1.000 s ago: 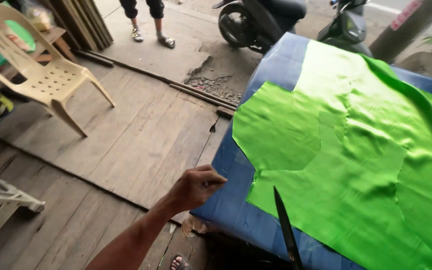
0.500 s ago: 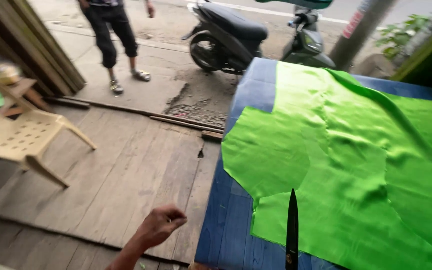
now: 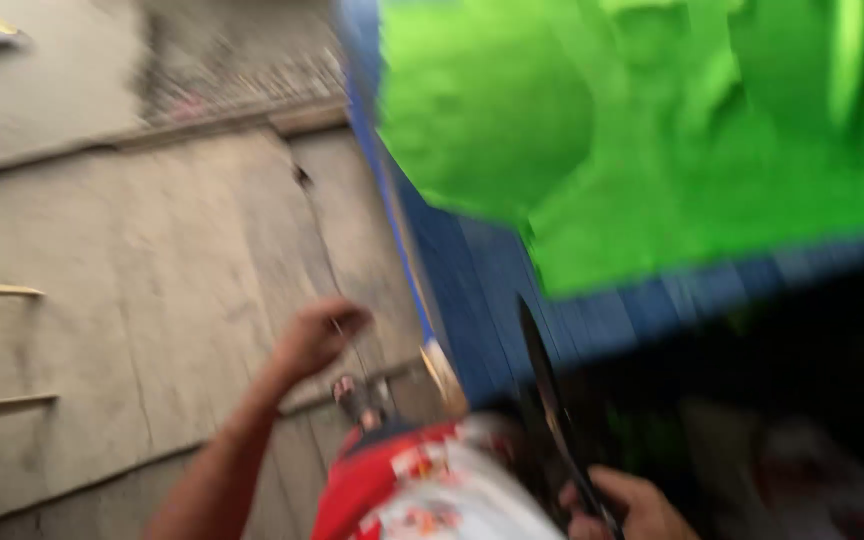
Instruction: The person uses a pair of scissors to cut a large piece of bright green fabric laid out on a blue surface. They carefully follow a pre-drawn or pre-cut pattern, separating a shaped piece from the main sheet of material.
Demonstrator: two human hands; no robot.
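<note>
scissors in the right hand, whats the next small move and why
Probably bring the scissors up over the blue table to the edge of the green cloth. The right hand holds them low, short of the cloth, and the left hand hangs free off the table.

No packages, labels, signs, screens visible (frame blurred).

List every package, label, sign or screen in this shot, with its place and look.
None can be made out; the picture is badly blurred.
Red and white printed cloth, bottom centre: any print unreadable.
Green fabric on the blue table cover: plain, no label visible.
</note>
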